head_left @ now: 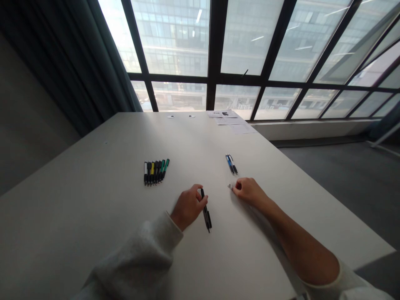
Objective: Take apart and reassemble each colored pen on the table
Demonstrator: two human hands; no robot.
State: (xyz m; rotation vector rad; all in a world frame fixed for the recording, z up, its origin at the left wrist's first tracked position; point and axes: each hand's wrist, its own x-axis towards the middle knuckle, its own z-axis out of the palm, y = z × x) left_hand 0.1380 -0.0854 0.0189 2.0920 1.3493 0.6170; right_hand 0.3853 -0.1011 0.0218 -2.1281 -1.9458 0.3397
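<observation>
A slim black pen [206, 210] (glossy barrel).

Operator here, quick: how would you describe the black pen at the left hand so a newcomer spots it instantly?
From the big window, come down the white table to the left hand, which touches a black pen. It's the only pen touching a hand, apart from the row of pens and the blue-and-black pair farther out.

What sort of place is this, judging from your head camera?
Probably an office or meeting room: a long white table with papers at its far end, a tall dark-framed window looking onto a glass-fronted building, and a heavy curtain.
</observation>
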